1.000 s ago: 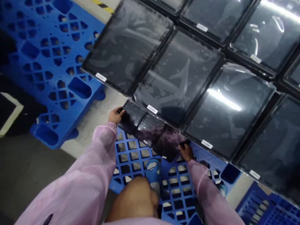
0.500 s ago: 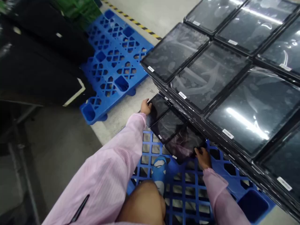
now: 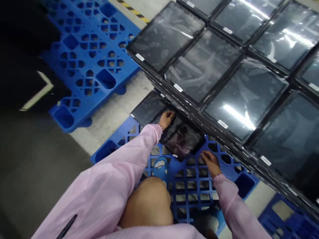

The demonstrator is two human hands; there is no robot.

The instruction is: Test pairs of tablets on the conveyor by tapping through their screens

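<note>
Three small dark glossy panels lie in a row on a blue plastic pallet (image 3: 189, 186), at the foot of a big stack of trays. My left hand (image 3: 166, 119) reaches forward with its fingers curled on the middle panel (image 3: 174, 127). The leftmost panel (image 3: 148, 109) lies free beside it. My right hand (image 3: 210, 162) rests flat on the pallet grid, fingers stretched toward the right corner of the nearest panel (image 3: 185, 143) and just short of it. Both arms wear pink sleeves.
Stacks of large dark film-wrapped trays (image 3: 206, 66) with white labels fill the upper right. A second blue pallet (image 3: 87, 59) lies to the left, with black objects (image 3: 25, 76) beyond it. My bare knee (image 3: 147, 202) and blue shoe (image 3: 159, 167) are over the near pallet. Yellow-black floor tape (image 3: 134, 12) runs along the top.
My left hand has left the far-left panel and moved right onto the middle one. My right hand has slid back off the nearest panel's corner onto the pallet. The view has shifted.
</note>
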